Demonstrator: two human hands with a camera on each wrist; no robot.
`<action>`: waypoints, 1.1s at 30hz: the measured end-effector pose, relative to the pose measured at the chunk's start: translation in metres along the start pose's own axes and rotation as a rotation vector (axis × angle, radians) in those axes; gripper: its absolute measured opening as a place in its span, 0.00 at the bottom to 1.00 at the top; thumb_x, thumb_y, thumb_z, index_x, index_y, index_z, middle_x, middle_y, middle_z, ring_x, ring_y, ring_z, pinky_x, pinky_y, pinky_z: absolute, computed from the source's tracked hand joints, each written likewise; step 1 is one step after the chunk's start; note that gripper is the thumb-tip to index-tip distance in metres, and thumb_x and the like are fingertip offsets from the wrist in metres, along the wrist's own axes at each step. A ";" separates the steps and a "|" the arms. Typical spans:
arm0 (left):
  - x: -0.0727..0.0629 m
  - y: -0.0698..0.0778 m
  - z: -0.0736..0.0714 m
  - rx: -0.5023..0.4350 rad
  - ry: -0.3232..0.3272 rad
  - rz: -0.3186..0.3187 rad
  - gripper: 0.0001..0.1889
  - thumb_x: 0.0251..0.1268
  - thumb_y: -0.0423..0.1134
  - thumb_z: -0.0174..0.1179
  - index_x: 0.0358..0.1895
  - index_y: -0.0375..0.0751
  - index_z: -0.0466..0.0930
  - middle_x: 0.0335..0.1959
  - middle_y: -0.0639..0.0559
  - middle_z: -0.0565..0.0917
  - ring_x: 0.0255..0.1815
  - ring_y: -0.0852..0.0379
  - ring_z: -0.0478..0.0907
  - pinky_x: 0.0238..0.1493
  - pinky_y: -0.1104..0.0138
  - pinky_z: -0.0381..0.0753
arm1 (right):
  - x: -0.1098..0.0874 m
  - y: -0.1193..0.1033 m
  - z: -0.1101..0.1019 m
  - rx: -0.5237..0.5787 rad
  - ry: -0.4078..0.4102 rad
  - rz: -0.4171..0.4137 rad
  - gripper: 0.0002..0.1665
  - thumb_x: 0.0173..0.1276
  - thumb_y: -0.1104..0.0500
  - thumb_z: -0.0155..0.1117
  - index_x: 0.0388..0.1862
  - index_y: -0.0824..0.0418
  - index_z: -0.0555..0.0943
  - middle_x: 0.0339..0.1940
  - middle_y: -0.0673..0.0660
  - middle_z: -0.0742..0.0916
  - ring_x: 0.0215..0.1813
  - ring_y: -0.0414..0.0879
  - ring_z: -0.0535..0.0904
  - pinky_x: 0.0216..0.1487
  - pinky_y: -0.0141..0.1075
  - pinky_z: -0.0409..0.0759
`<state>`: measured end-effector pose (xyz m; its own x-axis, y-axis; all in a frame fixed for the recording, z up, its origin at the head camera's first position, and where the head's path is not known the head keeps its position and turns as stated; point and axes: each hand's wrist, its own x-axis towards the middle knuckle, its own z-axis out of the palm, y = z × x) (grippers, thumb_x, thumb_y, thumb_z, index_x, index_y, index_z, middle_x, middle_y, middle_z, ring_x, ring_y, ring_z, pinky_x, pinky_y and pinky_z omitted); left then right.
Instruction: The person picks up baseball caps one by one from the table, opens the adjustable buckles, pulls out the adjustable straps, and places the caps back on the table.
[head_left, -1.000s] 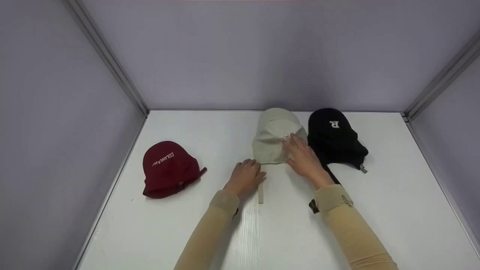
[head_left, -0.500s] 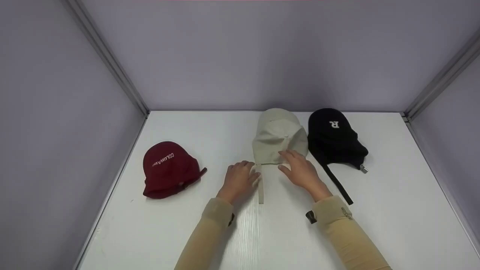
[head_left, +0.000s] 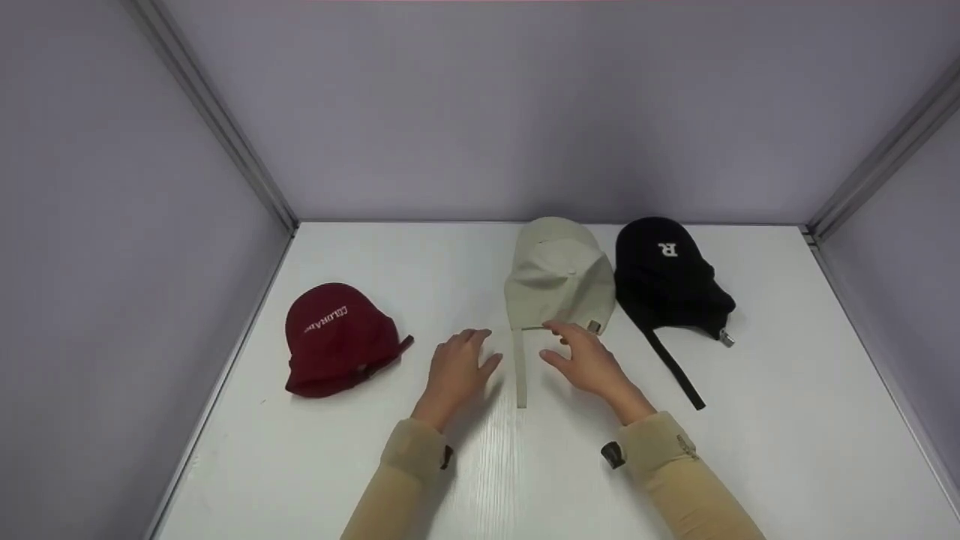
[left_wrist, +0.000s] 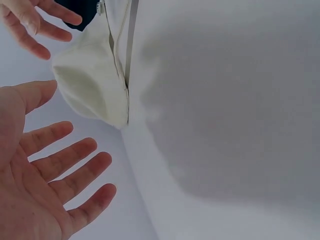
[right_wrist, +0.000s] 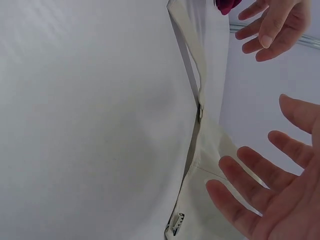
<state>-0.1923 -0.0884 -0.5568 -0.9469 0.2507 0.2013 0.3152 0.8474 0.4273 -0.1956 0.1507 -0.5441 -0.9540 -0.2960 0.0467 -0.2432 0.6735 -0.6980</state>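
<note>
A cream cap (head_left: 559, 277) lies at the back of the table, its strap (head_left: 520, 371) trailing straight toward the front. My left hand (head_left: 457, 371) is left of that strap, fingers spread and holding nothing. Right of the strap, my right hand (head_left: 589, 364) has its fingertips over the cap's near edge in the head view. In the right wrist view its fingers (right_wrist: 245, 185) are extended and apart, beside the cream fabric (right_wrist: 205, 195) and a small metal buckle (right_wrist: 178, 223). The left wrist view shows the left palm (left_wrist: 30, 200) with relaxed fingers, away from the cap (left_wrist: 92, 75).
A black cap (head_left: 664, 277) with a white R sits right beside the cream one, its strap (head_left: 679, 371) pointing to the front right. On the left lies a dark red cap (head_left: 337, 345) with white lettering. Grey walls (head_left: 480, 112) enclose the white table (head_left: 525, 480).
The right hand has drawn back off the cream cap toward the front, uncovering its buckle. My left hand has moved left and nearer, away from the strap. All caps stay in place.
</note>
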 end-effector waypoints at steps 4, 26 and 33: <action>-0.009 -0.004 -0.006 -0.014 0.013 -0.009 0.24 0.67 0.49 0.63 0.61 0.39 0.78 0.55 0.42 0.81 0.55 0.43 0.78 0.52 0.49 0.76 | -0.004 -0.002 0.007 0.046 -0.013 -0.004 0.30 0.70 0.53 0.65 0.69 0.60 0.72 0.61 0.62 0.79 0.59 0.60 0.77 0.55 0.56 0.74; -0.042 -0.055 -0.045 0.027 0.342 0.001 0.24 0.60 0.42 0.70 0.57 0.36 0.78 0.50 0.40 0.80 0.50 0.41 0.78 0.47 0.50 0.77 | -0.010 -0.012 0.047 0.224 -0.156 -0.045 0.28 0.71 0.57 0.63 0.66 0.64 0.71 0.57 0.66 0.79 0.55 0.60 0.78 0.55 0.53 0.75; -0.051 -0.086 -0.057 0.090 0.354 -0.055 0.24 0.55 0.39 0.73 0.55 0.35 0.80 0.51 0.39 0.79 0.53 0.39 0.75 0.52 0.46 0.72 | -0.007 -0.019 0.057 0.241 -0.170 -0.080 0.27 0.71 0.58 0.64 0.64 0.67 0.72 0.54 0.67 0.80 0.53 0.58 0.79 0.54 0.51 0.76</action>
<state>-0.1674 -0.2006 -0.5539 -0.8768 0.0394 0.4792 0.2425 0.8968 0.3700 -0.1738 0.1014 -0.5724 -0.8858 -0.4641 0.0026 -0.2486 0.4697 -0.8471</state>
